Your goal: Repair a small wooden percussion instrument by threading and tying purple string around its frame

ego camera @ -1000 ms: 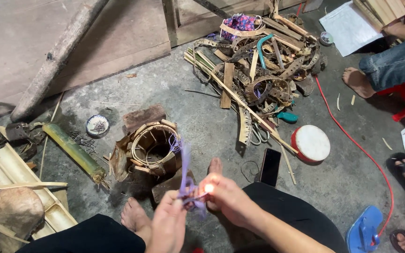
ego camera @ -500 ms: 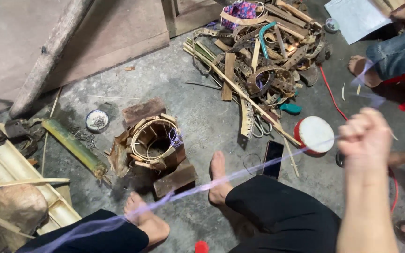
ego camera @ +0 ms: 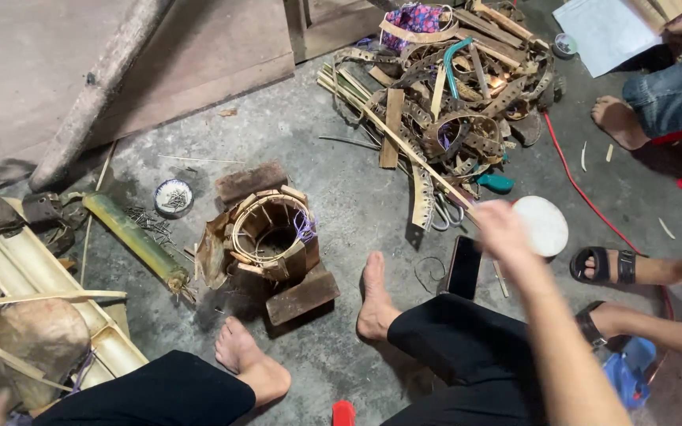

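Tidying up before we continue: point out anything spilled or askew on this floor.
Small dark nails lie scattered on the concrete beside their round tin. The half-woven basket sits tilted on wooden blocks. A black phone lies by the right hand.

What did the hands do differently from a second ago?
The two hands were together low down around a small flame and a purple cord. Then the right hand swung up and out, pulling the cord taut; now it is lower, blurred, cord unseen. The left hand has left view. The round woven frame stayed put.
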